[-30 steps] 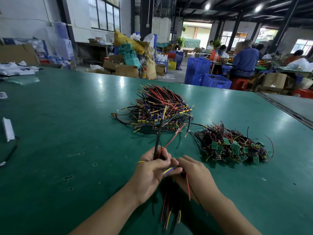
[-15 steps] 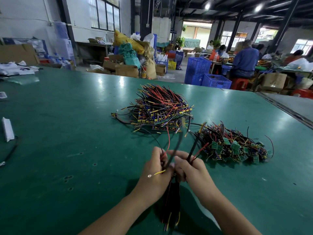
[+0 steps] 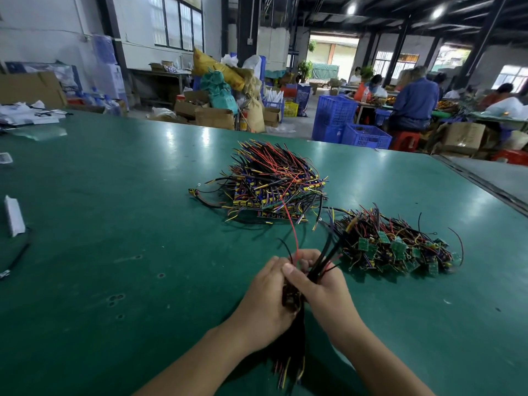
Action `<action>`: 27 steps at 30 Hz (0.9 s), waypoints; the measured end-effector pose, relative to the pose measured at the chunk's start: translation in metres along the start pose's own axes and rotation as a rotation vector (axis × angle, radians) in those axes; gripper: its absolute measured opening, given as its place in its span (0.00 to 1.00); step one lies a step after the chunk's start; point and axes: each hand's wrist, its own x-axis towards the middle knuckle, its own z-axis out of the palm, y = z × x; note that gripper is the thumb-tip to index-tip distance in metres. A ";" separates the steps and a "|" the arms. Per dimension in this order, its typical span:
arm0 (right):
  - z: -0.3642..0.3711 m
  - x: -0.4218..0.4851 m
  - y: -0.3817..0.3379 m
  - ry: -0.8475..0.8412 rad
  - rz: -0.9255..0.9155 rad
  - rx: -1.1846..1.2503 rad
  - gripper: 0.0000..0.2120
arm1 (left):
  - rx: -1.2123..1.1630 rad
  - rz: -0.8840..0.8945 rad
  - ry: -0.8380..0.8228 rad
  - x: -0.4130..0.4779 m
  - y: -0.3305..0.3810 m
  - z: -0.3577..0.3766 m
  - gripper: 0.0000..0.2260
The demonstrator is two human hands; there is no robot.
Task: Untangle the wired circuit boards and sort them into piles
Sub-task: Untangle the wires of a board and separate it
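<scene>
Both my hands hold one bundle of wired boards (image 3: 294, 338) low in the middle of the green table (image 3: 114, 224). My left hand (image 3: 267, 298) grips it from the left, and my right hand (image 3: 323, 290) pinches the black and red wires that stick up from it. A long red wire runs from my fingers up to the big pile of stacked boards with red, black and yellow wires (image 3: 271, 184). To the right lies a looser pile of small green boards with wires (image 3: 394, 247). The bundle's lower wires hang blurred between my forearms.
A white paper piece (image 3: 13, 215) and a black cable (image 3: 17, 255) lie at the table's left edge. Plastic bags (image 3: 25, 112) sit at the far left corner. Beyond the table stand blue crates (image 3: 351, 124), cardboard boxes and seated people at other benches.
My right hand has come over the bundle and closed on its upper wires. The black wires now lean right toward the green-board pile, and a red wire stretches up to the big pile.
</scene>
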 end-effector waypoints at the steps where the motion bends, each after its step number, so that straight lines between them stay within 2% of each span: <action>1: -0.002 0.002 0.001 0.022 -0.008 -0.022 0.06 | 0.018 0.009 -0.007 0.000 0.000 0.000 0.21; 6: -0.009 0.007 0.006 0.106 -0.032 -0.156 0.07 | -0.057 -0.079 -0.049 -0.001 0.001 0.002 0.23; 11: -0.012 0.006 0.004 0.155 -0.022 -0.055 0.08 | -0.221 -0.273 0.139 0.004 -0.001 -0.001 0.17; 13: -0.013 0.006 0.002 0.104 -0.010 -0.024 0.07 | -0.329 -0.313 0.223 0.008 0.001 -0.005 0.10; 15: -0.014 0.006 0.001 0.013 0.002 0.017 0.08 | -0.460 -0.311 0.244 0.009 0.006 -0.009 0.09; 19: -0.008 0.002 0.000 -0.191 -0.034 0.085 0.08 | -0.490 -0.234 0.048 0.004 0.010 -0.010 0.23; 21: -0.006 -0.001 -0.001 -0.286 -0.062 0.005 0.13 | -0.535 -0.242 -0.033 0.001 0.012 -0.005 0.26; 23: -0.007 -0.002 -0.003 -0.327 -0.069 -0.169 0.17 | -0.609 -0.261 -0.051 0.001 0.014 -0.001 0.24; 27: -0.011 -0.003 -0.005 -0.398 0.043 -0.324 0.07 | -0.558 -0.228 0.070 0.005 0.012 0.001 0.16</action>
